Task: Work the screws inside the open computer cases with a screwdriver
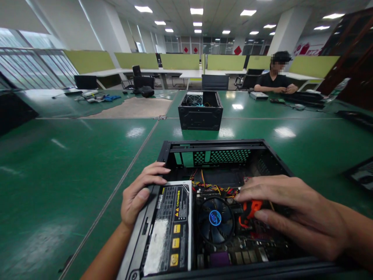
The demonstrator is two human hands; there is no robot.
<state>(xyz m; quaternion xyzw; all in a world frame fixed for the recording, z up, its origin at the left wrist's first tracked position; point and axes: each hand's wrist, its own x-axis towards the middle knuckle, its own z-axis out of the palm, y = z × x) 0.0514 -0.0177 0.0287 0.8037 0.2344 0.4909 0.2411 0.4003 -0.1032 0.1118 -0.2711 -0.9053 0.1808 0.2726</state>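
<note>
An open black computer case [215, 144] lies in front of me, its inside showing. On its left side is a labelled power supply [171, 229], and beside that a round black fan [215, 221] with a blue centre. Coloured wires [215, 187] run above the fan. My left hand [140, 190] rests on the case's left edge, fingers apart over the rim. Over the board, right of the fan, my right hand [294, 210] has its thumb and fingers around an orange and black object [252, 212], probably a tool handle; its lower end is hidden.
A second black case [200, 116] stands further back on the green table [72, 163]. Cables and blue items [101, 97] lie at the back left. At the back right a person [275, 77] sits near a flat silver device [258, 95]. A dark panel [363, 175] lies at the right edge.
</note>
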